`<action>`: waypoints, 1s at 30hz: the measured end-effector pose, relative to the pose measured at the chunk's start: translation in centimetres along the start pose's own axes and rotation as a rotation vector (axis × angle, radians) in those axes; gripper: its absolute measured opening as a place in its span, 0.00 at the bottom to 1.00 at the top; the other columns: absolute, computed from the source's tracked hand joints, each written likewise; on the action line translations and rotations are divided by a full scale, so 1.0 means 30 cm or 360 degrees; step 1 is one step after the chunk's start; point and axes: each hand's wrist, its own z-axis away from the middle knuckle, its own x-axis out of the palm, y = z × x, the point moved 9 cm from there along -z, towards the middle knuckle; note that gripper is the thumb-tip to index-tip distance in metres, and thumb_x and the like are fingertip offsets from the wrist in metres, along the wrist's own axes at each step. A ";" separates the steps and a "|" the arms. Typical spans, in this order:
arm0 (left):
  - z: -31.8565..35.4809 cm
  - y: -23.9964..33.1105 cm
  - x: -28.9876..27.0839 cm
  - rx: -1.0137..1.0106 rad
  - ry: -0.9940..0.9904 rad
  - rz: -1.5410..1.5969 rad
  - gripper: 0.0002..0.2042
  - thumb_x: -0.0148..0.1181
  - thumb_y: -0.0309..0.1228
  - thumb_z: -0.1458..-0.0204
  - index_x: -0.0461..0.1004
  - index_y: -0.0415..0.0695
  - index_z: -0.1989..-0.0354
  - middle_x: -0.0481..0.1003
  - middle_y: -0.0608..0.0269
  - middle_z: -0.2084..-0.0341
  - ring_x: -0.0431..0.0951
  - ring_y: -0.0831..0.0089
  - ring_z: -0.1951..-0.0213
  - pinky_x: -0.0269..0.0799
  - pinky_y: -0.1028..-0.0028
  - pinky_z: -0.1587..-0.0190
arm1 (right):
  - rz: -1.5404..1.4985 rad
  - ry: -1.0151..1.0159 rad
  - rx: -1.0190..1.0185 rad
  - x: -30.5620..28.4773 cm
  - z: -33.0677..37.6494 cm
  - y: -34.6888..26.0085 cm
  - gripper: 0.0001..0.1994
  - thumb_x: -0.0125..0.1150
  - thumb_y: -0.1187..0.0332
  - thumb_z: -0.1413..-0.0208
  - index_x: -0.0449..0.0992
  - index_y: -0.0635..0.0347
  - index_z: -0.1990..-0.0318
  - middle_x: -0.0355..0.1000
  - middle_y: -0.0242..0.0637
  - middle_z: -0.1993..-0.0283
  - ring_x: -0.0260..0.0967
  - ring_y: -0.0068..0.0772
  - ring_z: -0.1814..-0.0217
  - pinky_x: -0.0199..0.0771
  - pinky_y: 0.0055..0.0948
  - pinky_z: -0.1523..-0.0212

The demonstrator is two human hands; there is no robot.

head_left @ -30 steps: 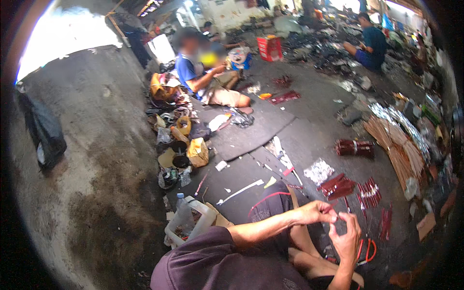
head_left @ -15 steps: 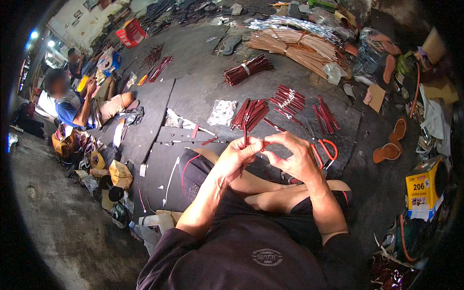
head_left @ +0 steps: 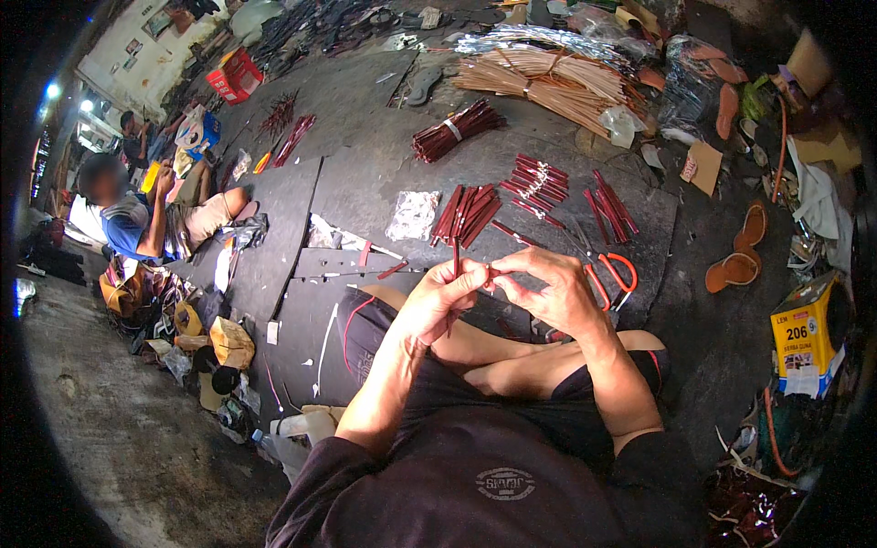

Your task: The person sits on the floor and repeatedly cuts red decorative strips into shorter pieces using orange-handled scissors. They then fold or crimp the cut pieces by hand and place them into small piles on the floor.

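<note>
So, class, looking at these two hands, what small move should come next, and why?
Probably a firmer pinch by the right hand while the left hand steadies the dark red strip: the left grips that strip, and the right is pinched close beside it, at a reddish bit too small to make out.

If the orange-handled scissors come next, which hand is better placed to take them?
Right, probably: the orange-handled scissors lie close beside the right hand. The left hand is farther away and holds a dark red strip. The right looks busy too.
</note>
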 end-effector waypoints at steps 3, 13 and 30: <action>-0.004 -0.001 -0.003 0.0022 0.0045 -0.0016 0.09 0.63 0.39 0.43 0.78 0.48 0.63 0.79 0.71 0.67 0.66 0.87 0.73 0.56 0.83 0.70 | 0.0012 0.0030 -0.0017 0.000 0.005 0.003 0.10 0.68 0.73 0.50 0.78 0.57 0.59 0.77 0.38 0.65 0.77 0.39 0.64 0.77 0.35 0.64; -0.034 0.018 -0.027 0.0330 0.0433 0.0069 0.11 0.65 0.37 0.45 0.78 0.45 0.58 0.76 0.74 0.70 0.57 0.88 0.79 0.51 0.84 0.76 | 0.0037 0.0230 0.0125 -0.054 -0.002 0.025 0.13 0.71 0.78 0.55 0.76 0.62 0.61 0.75 0.39 0.62 0.76 0.32 0.64 0.76 0.29 0.63; -0.080 0.042 0.040 0.0476 0.0289 0.0156 0.25 0.40 0.47 0.33 0.65 0.42 0.37 0.69 0.69 0.61 0.66 0.80 0.62 0.63 0.76 0.58 | -0.0549 0.0582 0.0561 -0.074 0.054 0.180 0.05 0.53 0.73 0.36 0.68 0.65 0.57 0.72 0.38 0.62 0.76 0.29 0.60 0.76 0.29 0.58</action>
